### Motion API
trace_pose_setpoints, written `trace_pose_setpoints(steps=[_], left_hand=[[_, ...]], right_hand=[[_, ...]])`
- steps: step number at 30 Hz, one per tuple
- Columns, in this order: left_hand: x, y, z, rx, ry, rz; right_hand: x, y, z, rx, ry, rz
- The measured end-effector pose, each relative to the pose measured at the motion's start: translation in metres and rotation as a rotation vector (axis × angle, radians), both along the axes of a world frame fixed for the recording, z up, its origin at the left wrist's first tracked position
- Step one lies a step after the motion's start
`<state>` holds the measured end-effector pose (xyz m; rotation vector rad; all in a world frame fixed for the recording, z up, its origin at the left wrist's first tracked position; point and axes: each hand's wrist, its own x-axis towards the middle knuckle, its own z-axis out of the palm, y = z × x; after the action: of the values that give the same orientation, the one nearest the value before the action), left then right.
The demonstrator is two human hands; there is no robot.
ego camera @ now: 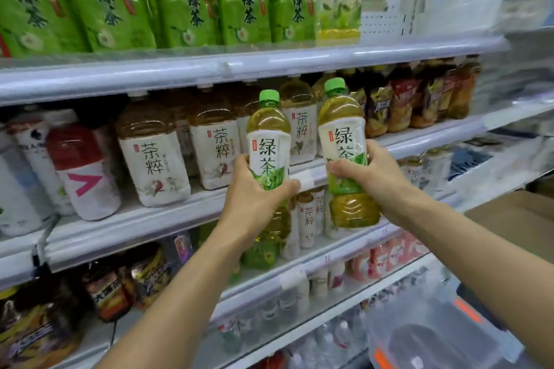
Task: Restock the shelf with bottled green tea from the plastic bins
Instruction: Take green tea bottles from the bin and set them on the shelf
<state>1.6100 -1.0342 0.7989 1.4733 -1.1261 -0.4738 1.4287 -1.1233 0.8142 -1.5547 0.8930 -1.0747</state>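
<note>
Brown tea bottles (154, 159) with white labels, mid-tier. Left of them, red-and-white bottle (81, 171). Below them, dark-labelled bottles (105, 290).

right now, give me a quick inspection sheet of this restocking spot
surface: middle shelf, full of brown tea bottles
job's things: two green tea bottles, green caps, upright, off the shelf: left bottle, right bottle; more green tea on top shelf; clear plastic bin bottom right
clutter: red-capped drink bottles at left
grippers: left hand grips left bottle; right hand grips right bottle
cables: nothing seen
surroundings: lower shelves with mixed drinks; cardboard box at right
</note>
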Motion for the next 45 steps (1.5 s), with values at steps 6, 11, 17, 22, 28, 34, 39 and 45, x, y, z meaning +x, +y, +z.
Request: trace_pose_setpoints(steps=[6, 11, 17, 22, 28, 34, 39, 45], left_hand=[[-0.067, -0.077, 0.027, -0.093, 0.004, 0.026], [-0.141, -0.15, 0.058, -0.165, 0.069, 0.061], [-0.189, -0.218, 0.098, -0.215, 0.113, 0.169], [-0.19, -0.255, 0.145, -0.261, 0.133, 0.234], [-0.174, -0.287, 0.193, -0.386, 0.095, 0.268], [-0.148, -0.312, 0.211, -0.429, 0.137, 0.276], [-0.135, -0.323, 0.213, -0.377, 0.165, 0.234], [-0.129, -0.328, 0.214, -0.329, 0.139, 0.207]], right_hand=[[-0.067, -0.09, 0.03, -0.134, 0.041, 0.02], [-0.132, -0.174, 0.071, -0.206, 0.026, 0.111], [-0.176, -0.254, 0.124, -0.27, -0.004, 0.226], [-0.163, -0.305, 0.171, -0.245, -0.174, 0.29], [-0.124, -0.354, 0.229, -0.279, -0.347, 0.342], [-0.08, -0.392, 0.244, -0.302, -0.342, 0.302], [-0.054, -0.418, 0.229, -0.255, -0.287, 0.257], [-0.046, -0.437, 0.225, -0.316, -0.12, 0.303]])
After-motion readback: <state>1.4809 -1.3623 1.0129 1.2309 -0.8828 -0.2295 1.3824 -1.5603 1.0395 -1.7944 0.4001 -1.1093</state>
